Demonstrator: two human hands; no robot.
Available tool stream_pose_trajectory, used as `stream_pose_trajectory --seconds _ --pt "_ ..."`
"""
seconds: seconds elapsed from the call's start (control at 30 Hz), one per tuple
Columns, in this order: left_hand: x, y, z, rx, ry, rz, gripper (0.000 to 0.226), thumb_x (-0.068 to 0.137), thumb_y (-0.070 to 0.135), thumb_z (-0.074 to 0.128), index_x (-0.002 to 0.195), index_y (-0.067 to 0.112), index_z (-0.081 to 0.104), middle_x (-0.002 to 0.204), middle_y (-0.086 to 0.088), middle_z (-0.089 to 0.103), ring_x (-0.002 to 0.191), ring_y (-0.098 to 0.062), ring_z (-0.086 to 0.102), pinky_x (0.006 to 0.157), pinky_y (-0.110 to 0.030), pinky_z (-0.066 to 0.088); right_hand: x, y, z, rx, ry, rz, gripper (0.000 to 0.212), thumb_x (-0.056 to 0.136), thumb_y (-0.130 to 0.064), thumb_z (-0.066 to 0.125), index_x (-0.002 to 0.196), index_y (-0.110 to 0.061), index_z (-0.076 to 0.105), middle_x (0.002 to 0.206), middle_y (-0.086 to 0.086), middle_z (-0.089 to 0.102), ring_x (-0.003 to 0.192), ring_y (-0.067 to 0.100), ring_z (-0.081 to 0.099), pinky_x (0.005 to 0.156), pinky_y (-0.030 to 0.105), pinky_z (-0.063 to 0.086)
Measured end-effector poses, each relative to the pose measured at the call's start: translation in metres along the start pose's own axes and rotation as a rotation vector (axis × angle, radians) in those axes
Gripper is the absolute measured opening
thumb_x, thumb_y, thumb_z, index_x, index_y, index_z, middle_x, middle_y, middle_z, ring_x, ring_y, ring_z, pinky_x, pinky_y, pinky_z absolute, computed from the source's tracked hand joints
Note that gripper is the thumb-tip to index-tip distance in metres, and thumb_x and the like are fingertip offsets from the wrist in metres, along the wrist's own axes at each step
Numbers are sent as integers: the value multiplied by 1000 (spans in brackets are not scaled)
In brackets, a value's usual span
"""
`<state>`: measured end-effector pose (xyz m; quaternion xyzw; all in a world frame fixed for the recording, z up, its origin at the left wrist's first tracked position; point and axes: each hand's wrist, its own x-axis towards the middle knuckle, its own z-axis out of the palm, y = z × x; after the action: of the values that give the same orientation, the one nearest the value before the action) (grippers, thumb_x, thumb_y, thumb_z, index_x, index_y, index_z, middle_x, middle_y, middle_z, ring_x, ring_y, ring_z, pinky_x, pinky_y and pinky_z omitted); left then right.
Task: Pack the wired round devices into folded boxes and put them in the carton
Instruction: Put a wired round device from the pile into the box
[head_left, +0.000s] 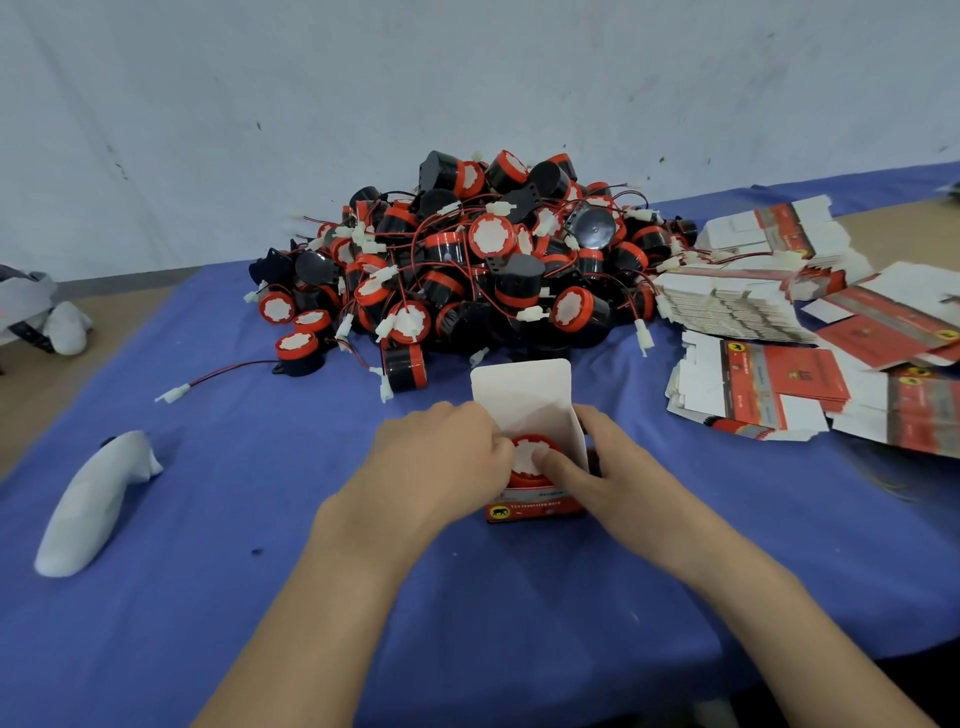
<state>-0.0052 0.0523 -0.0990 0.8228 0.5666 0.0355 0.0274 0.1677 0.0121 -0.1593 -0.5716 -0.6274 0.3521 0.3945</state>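
Left grip pinches device; right grip clasps box, thumb pressing device.

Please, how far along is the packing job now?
Done: one box is folded and stands open. In hand: the left hand grips a round device in it; the right hand holds the box, thumb pressing the device. Left: closing the flap, the big pile, the flat boxes. No carton is visible.

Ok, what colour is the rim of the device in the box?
The device has a red rim; head view.
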Motion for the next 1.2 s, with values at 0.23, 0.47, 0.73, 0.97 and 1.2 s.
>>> stream_pose_trajectory --seconds 0.23,0.47,0.73,0.97,1.2 --pt "-9 10 7 114 87 -95 28 96 25 38 68 19 40 70 3 45 56 -16 39 51 -29 22 -2 -3 2 -85 15 -22 25 99 -49 54 124 -46 52 120 -19 59 112 7 59 100 39 50" --pt "-4 21 1 201 12 -141 31 97 27 42 70 21 29 72 2 40 59 -13 36 51 -30 17 -5 -6 6 -261 37 -77 26 104 -43 44 129 -38 50 109 -10 55 105 17 54 102 44 42" --pt "-1 4 -3 -307 -197 -124 36 98 24 37 63 16 37 64 -2 42 58 -20 37 57 -31 32 -5 -7 6 -304 31 -85 33 105 -44 41 136 -36 45 118 -8 58 112 19 55 102 44 42" --pt "-27 10 15 177 164 -79 29 100 28 35 71 22 37 71 6 39 56 -11 37 49 -29 21 -6 -9 9 -371 31 -84 33 105 -46 39 134 -33 45 113 -9 58 107 17 55 100 41 42" --pt "-34 -10 21 -465 337 13 22 96 43 32 111 46 48 95 24 63 77 -5 63 67 -31 52 -6 -6 5 -218 -2 -108 34 100 -61 36 131 -50 45 115 -15 63 112 11 58 104 41 44"
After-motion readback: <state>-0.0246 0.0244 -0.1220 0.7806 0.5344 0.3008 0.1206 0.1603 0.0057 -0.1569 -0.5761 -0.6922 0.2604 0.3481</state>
